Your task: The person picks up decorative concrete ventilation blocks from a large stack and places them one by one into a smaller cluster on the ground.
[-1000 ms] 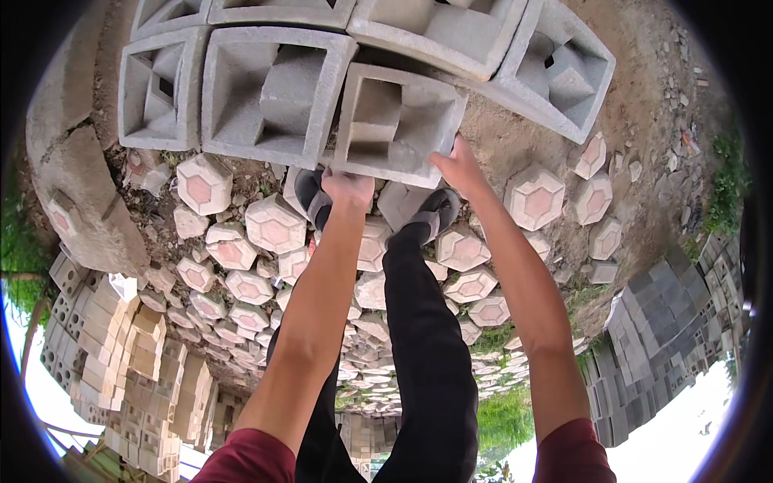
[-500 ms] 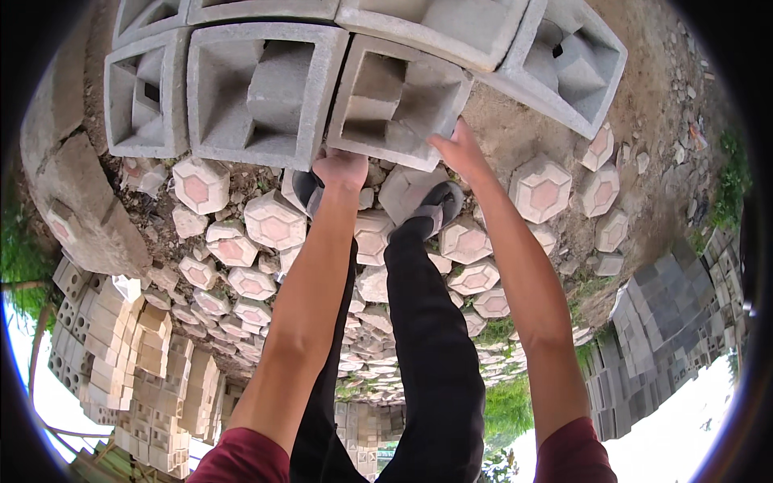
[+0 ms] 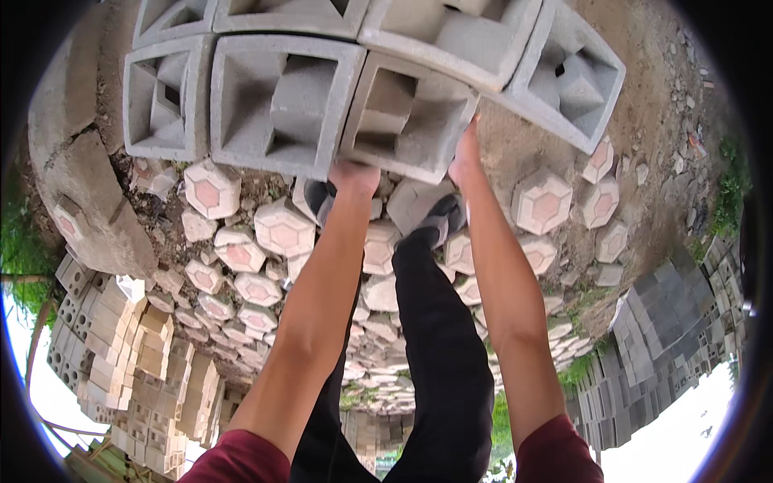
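Note:
A grey hollow concrete block (image 3: 441,137) with sloped inner walls lies open side up at the near end of a set of similar blocks. My left hand (image 3: 355,177) is at its near left edge, by the seam with the neighbouring block (image 3: 310,101); its fingers are hidden. Along the block's right side, my right hand (image 3: 465,161) rests with its fingers stretched out, pointing away from me. My shoes stand just below the block, partly covered by my left forearm and the trouser leg.
An angled block (image 3: 570,72) sits at the right end of the set. Broken hexagonal pavers (image 3: 543,200) cover the ground around my feet. Large concrete slabs (image 3: 93,205) lie at left. Stacked pale blocks (image 3: 121,338) and grey blocks (image 3: 668,314) stand at the sides.
My right hand has gone from gripping the block's near right corner, thumb on top, to lying along its right side. My left hand stays at the near left edge. The view has shifted slightly.

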Demonstrator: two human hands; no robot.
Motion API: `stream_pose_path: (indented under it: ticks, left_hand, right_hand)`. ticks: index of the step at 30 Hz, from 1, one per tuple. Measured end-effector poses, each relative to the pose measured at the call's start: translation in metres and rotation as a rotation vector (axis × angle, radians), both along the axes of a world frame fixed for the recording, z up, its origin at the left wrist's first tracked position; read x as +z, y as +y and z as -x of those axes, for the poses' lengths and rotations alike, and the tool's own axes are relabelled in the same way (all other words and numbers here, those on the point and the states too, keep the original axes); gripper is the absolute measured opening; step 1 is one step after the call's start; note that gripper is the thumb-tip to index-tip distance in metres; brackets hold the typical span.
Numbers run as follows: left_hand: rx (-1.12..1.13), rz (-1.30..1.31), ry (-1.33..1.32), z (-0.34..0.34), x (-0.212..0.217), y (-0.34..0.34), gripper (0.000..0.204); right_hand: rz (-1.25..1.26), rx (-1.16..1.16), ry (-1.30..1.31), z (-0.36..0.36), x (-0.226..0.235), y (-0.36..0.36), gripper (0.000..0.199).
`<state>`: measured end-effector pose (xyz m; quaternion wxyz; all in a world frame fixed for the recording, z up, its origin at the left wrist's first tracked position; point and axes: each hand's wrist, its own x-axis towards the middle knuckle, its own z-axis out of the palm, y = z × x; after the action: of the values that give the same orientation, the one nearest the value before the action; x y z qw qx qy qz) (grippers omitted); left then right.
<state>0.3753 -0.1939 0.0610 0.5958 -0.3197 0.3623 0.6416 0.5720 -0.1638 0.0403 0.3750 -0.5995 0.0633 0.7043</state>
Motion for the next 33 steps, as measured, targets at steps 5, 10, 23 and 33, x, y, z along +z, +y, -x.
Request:
stream_pose_path:
  ticks: [5, 10, 23, 33]
  left_hand:
    - [-0.055, -0.040, 0.069, -0.007, 0.001, 0.014, 0.049]
    - [-0.134, -0.033, 0.196, -0.002, 0.008, 0.004, 0.049]
    - [-0.645, 0.165, 0.187, 0.009, 0.195, 0.007, 0.056]
    - [-1.750, -0.192, 0.776, 0.019, 0.409, 0.047, 0.049]
  right_hand:
    - [0.065, 0.027, -0.047, -0.006, -0.012, 0.011, 0.077]
    - [0.170, 0.144, -0.255, 0.002, 0.002, 0.009, 0.083]
    - [0.107, 0.253, -0.094, -0.008, 0.199, -0.016, 0.072]
    - [0.014, 0.320, -0.426, -0.055, 0.409, -0.136, 0.051]
